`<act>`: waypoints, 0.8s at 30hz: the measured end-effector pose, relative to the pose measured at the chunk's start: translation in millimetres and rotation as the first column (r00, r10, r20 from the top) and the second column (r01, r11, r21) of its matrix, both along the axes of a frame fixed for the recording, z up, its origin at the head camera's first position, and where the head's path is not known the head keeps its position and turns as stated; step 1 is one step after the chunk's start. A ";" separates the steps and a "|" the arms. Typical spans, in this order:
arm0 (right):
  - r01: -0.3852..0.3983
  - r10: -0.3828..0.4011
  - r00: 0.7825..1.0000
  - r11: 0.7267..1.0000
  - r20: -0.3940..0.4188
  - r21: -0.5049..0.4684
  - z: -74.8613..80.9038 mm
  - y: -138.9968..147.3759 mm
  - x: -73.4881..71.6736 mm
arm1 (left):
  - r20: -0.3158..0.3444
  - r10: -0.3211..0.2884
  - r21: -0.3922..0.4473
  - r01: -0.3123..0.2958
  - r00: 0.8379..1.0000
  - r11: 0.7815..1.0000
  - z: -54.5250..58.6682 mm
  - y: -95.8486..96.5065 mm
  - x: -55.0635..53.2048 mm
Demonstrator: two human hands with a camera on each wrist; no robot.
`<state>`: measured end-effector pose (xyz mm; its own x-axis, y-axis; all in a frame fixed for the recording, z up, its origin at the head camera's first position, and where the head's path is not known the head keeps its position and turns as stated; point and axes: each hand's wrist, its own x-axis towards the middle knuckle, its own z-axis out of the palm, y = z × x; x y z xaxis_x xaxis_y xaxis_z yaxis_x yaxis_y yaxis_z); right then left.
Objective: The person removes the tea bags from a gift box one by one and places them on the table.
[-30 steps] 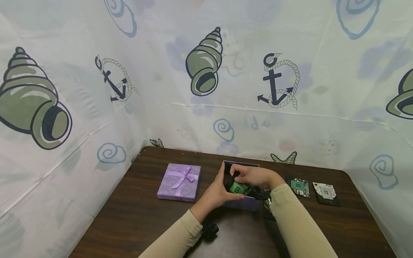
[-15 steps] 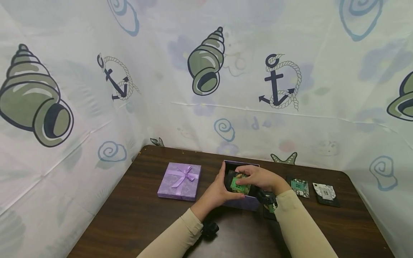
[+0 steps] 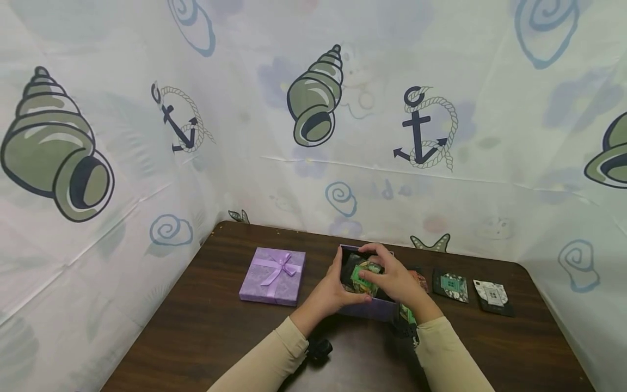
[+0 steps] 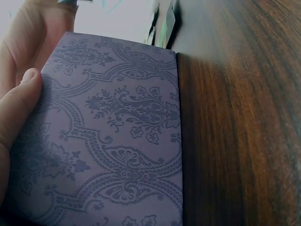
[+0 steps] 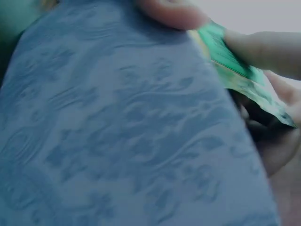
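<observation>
A purple patterned box [image 3: 369, 310] stands uncovered on the table. My left hand [image 3: 325, 296] grips it from the left, with its thumb along the front rim; the thumb [image 4: 21, 101] shows against the box wall in the left wrist view. Over the opening, my right hand [image 3: 397, 280] pinches a small black and green packet [image 3: 361, 280]. In the right wrist view the packet [image 5: 235, 68] sticks out past the box edge, with the right thumb on its green label and fingers beneath. The box's inside is mostly hidden by the packet and hands.
The purple lid [image 3: 271, 276] with a ribbon bow lies left of the box. Right of it lie a red packet [image 3: 419, 279], a teal packet [image 3: 453, 286], a white and black packet [image 3: 493, 297] and another green one [image 3: 406, 314], partly covered by the right arm.
My right hand has shifted its hold on the packet, its wrist swinging down and its fingers lifting toward the back rim. The packet's face shows more now. My left hand stays on the box.
</observation>
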<state>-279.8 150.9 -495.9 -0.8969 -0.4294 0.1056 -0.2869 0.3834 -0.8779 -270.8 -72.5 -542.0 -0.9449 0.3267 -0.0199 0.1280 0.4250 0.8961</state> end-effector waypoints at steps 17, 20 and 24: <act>0.309 -0.339 0.926 0.934 -0.167 -0.180 -17.4 16.7 32.3 | 0.009 0.012 0.020 -0.012 1.000 1.000 -1.0 -0.3 -0.3; 0.336 -0.370 0.918 0.917 -0.144 -0.217 -20.0 20.4 33.9 | 0.010 0.013 0.025 -0.013 1.000 1.000 -1.6 -0.5 -0.8; 0.400 -0.432 0.899 0.877 -0.075 -0.266 -24.6 24.7 38.2 | 0.005 0.005 0.031 -0.005 1.000 1.000 -2.7 -0.1 -0.9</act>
